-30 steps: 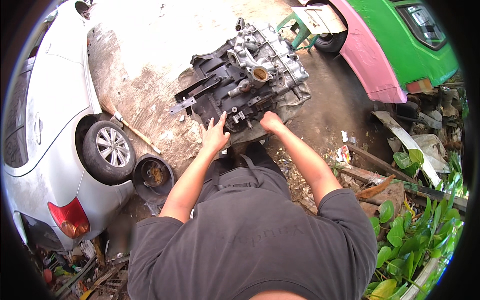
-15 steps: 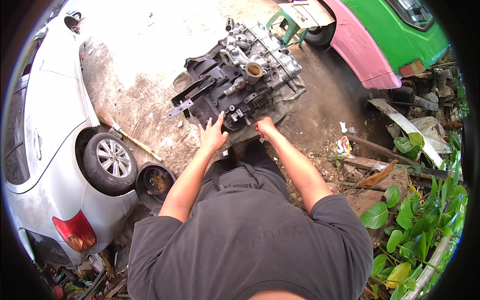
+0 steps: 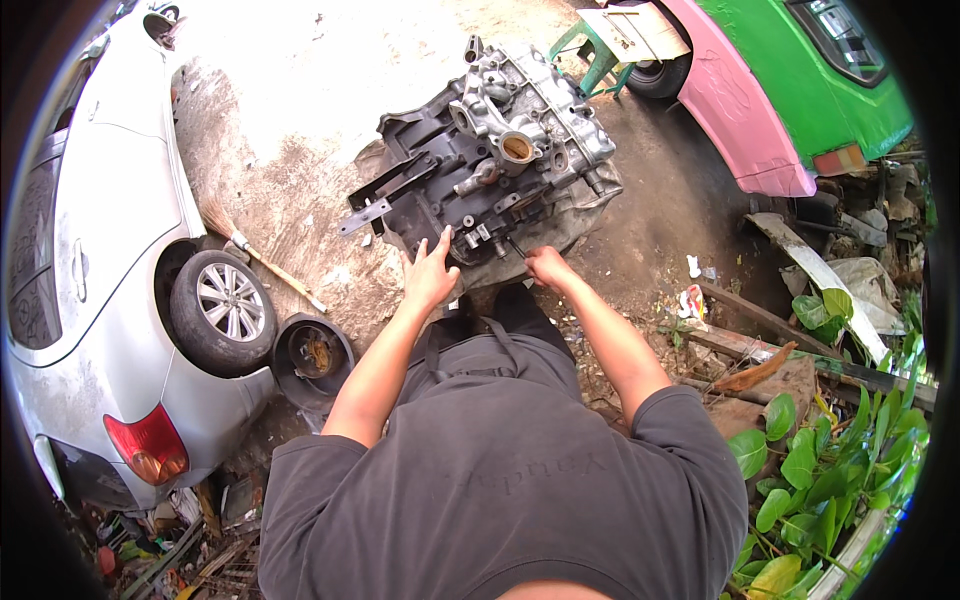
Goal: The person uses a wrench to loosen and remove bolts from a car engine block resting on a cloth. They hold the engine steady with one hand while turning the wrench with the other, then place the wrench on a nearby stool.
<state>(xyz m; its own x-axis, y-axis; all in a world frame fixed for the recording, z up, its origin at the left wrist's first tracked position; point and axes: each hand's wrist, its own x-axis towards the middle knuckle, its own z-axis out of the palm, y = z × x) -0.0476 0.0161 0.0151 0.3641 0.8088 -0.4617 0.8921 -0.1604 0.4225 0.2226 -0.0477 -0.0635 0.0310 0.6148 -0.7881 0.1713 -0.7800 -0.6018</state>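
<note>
While engine (image 3: 500, 140) lies just beyond left grip (image 3: 430, 278) | right grip (image 3: 547, 267) holds rod (image 3: 516, 247)

Two hands (image 3: 430, 280) (image 3: 547, 268), one engine (image 3: 500, 165), two vehicles (image 3: 115, 275) (image 3: 745, 115), one broom (image 3: 262, 258), one stool (image 3: 598, 66)

Engine (image 3: 500, 160) front and center on a ground sheet (image 3: 582, 222); left hand (image 3: 430, 278) at its near edge, right hand (image 3: 548, 268) to the right, thin rod (image 3: 516, 247) between right hand and engine. Car (image 3: 110, 290) far left; broom (image 3: 275, 268) between its wheel (image 3: 225, 308) and engine, basin (image 3: 302, 384) just nearer than broom. Behind engine, to the right: board (image 3: 640, 38) on stool (image 3: 598, 70), then second vehicle (image 3: 745, 125). Planks (image 3: 765, 312) right, plants (image 3: 795, 470) nearer.
</note>
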